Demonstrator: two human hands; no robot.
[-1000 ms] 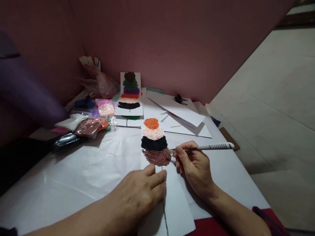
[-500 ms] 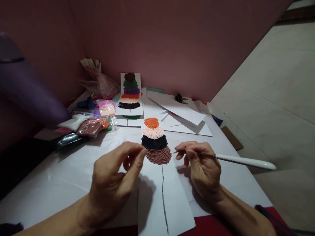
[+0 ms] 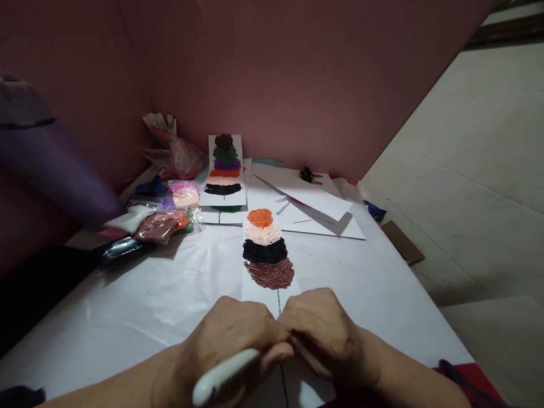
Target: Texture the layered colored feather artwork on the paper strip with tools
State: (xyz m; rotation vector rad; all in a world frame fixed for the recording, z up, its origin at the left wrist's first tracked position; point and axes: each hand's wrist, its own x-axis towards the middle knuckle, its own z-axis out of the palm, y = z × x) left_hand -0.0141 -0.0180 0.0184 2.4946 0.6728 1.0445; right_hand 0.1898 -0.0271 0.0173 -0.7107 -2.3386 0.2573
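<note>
1. Work card (image 3: 250, 289) lies under and ahead of the hands; four bands are laid — orange (image 3: 259, 217), pale pink (image 3: 263, 233), black (image 3: 266, 250), brown (image 3: 270, 273).
2. Stem line (image 3: 279, 300), partly covered, shows none; the remainder is unconfirmed.
3. Left hand (image 3: 233, 326) appears closed around one white-handled tool (image 3: 225, 374); right hand (image 3: 323, 323) curls against it, contents hidden.
4. One striped card (image 3: 212, 199) behind shows six bands.

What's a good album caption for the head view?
Left hand and right hand meet over a colour-banded card, a white handle by the left.

Left hand (image 3: 232, 326), right hand (image 3: 325, 328), touching, both curled; forearms (image 3: 123, 374) angled inward
</note>
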